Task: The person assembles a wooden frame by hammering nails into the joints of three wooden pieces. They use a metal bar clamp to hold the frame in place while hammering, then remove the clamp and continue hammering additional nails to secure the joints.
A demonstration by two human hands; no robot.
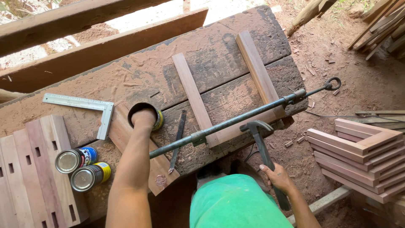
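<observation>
— Where are the hands just now?

— The left hand (143, 117) is down inside an open tin (147, 115) on the bench (139, 76), fingers hidden below the rim, so I cannot tell whether they are closed on anything. The right hand (276, 177) is clenched round the handle of a hammer (261, 143), its head resting by the near edge of the frame (230, 101).

— And the frame?

— Three pale slats, two uprights joined by a cross-piece, lying flat on the bench with a long bar clamp (236, 120) squeezing across the joint. A chisel (177, 141) lies just beside it, a steel square (90, 109) off to the left, two lidded cans (82, 166) on slotted boards (33, 169).

— What stage would you call it?

— Assembly, I'd say: the frame clamped, something being fetched from the tin, nails perhaps. The next move would need whatever comes out set squarely at the joint, and the hammer brought up without knocking the clamp.
</observation>
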